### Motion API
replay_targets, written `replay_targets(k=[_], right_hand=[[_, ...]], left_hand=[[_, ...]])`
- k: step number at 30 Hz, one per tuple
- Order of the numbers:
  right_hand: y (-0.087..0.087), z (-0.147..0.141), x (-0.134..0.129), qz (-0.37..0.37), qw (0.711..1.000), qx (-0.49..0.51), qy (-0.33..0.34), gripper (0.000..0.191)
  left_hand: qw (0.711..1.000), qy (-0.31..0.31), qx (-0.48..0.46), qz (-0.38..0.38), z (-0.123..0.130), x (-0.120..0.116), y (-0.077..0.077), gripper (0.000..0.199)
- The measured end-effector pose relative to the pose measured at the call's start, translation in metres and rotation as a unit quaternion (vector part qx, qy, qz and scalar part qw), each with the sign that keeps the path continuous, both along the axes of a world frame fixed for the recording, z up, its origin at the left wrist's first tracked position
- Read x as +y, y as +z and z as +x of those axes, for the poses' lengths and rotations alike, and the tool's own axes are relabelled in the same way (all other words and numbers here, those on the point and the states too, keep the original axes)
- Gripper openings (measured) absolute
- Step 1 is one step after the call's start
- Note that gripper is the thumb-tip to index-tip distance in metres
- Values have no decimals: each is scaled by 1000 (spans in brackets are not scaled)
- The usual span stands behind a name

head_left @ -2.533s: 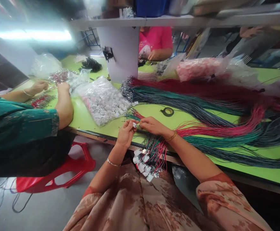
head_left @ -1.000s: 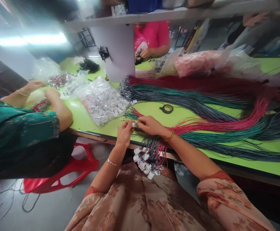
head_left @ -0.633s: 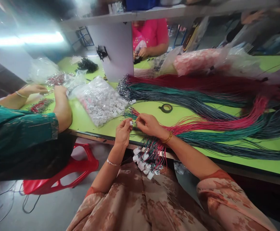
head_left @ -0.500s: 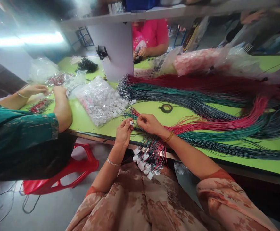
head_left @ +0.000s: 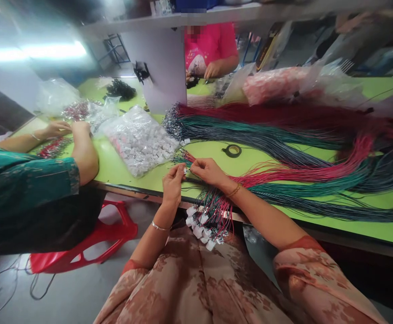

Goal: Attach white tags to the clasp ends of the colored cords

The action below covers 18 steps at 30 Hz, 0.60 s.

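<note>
Between thumb and fingers, my left hand [head_left: 173, 182] pinches a small white connector [head_left: 185, 171]. Just to its right, my right hand [head_left: 207, 172] is closed in a pinch at the connector, on what looks like a thin wire; its colour is hard to make out. Under and beyond my hands lie loose wires in red [head_left: 284, 173], green [head_left: 304, 189] and dark grey [head_left: 318, 204], their ends gathered near my fingers. Below my wrists, a bunch of white connectors [head_left: 201, 227] with wires attached hangs over the table edge.
A clear bag of white connectors [head_left: 145, 148] lies left of my hands. Behind the wires sits a roll of black tape [head_left: 233, 150]. A co-worker's arm [head_left: 83, 150] rests on the table at left, near a red stool [head_left: 115, 229]. Another person in pink [head_left: 213, 49] works opposite.
My hands stay close together, with the left turned slightly and the connector less exposed. The view has shifted a little. The person opposite has moved their hands apart.
</note>
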State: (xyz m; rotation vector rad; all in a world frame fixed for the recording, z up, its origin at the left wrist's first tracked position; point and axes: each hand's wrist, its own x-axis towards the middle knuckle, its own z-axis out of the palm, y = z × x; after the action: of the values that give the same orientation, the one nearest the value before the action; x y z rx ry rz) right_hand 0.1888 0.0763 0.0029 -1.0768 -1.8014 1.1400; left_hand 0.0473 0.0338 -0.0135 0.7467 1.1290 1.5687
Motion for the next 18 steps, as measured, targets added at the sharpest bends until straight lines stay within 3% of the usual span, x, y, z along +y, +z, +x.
replay_targets(k=[3, 10, 15, 18], right_hand=[[1, 1, -1, 2, 1000, -17, -9, 21], [1, -1, -6, 110, 990, -86, -27, 15], [-4, -2, -1, -9, 999, -4, -44, 24], [-3, -3, -2, -16, 999, 14, -41, 24]], left_hand=[[1000, -2, 23, 1, -1, 1, -2, 29], [994, -32, -89, -51, -1, 3, -4, 27], [994, -16, -104, -9, 4, 1, 2, 21], [993, -21, -117, -14, 4, 2, 3, 19]])
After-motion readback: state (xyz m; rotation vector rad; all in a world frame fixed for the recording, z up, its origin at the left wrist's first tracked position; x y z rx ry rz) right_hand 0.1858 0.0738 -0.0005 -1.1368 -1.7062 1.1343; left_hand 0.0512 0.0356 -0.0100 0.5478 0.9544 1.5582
